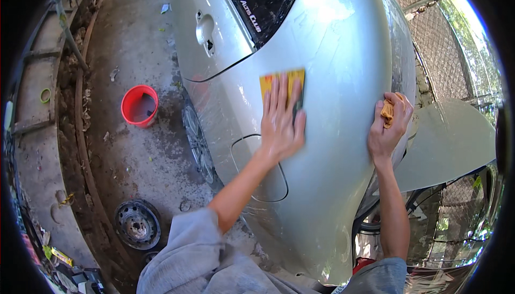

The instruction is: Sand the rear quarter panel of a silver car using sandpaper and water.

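My left hand [280, 127] lies flat against the silver car's rear side panel [327, 149], fingers stretched out. Beneath its fingers is a thin yellow rectangular sheet [298, 74] with a dark patch near the thumb; the hand presses it to the wet-looking paint. Farther right, my right hand [387, 133] rests at the rear edge of the body, its fingers closed round a crumpled orange cloth [387, 112]. Just below my left hand is the outline of the fuel flap [256, 178], partly covered by my wrist.
On the concrete floor to the left stand a red bucket [126, 106] with something dark inside and a bare steel wheel [138, 224]. The car's own wheel [197, 138] shows below the panel. A raised silver panel [450, 144] juts out at right, before a mesh fence [437, 42].
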{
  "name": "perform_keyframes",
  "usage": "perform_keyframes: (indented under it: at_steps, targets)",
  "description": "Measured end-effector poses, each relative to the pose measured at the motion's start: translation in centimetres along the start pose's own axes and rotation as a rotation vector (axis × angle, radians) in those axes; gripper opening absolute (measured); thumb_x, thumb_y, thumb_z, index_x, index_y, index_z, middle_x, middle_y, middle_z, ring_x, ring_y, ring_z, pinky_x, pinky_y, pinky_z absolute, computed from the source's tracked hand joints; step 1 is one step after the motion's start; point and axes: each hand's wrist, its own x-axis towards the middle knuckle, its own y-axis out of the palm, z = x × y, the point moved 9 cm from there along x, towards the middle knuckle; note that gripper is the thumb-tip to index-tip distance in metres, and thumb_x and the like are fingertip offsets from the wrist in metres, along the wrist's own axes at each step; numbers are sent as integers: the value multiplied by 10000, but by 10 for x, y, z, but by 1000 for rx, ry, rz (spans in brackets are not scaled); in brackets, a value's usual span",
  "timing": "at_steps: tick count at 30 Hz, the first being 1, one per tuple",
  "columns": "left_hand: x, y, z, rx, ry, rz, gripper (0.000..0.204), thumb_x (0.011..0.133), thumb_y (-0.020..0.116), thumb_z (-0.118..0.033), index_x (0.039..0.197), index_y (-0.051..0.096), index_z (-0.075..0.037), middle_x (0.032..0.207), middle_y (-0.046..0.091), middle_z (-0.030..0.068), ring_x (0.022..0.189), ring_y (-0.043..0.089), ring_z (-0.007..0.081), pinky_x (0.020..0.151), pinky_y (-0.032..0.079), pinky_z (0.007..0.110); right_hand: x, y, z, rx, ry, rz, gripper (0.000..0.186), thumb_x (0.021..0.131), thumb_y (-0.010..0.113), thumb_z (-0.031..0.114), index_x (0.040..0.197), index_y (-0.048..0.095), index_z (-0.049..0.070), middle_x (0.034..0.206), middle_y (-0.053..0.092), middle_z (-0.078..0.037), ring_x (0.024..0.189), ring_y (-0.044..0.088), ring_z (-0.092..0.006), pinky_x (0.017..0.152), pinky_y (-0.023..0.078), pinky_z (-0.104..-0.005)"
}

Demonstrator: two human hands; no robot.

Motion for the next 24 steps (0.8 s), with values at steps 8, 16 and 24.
perform_keyframes:
  at_steps: [8,16,24]
  targets:
    - [42,-5,-2,-1,197,-9,603,948,437,-263,1520,344,-95,1578,264,214,1474,222,373,1204,145,493,4,-4,3,25,21,-26,204,870,621,76,1062,607,10,1151,509,-201,1113,506,-354,946,427,-421]
    - [169,-15,-7,30,431,-104,528,966,406,-241,1471,410,-88,1531,347,222,1447,262,401,1206,154,490,0,9,16,72,6,-33,242,819,632,34,1057,592,17,1145,500,-217,1119,502,-379,948,430,-433]
    - [235,5,-2,312,604,-197,506,939,470,-220,1422,473,-69,1458,441,230,1397,345,428,1167,239,524,12,15,30,101,-17,-72,253,804,639,28,1051,587,21,1137,501,-219,1111,498,-381,943,432,-438]
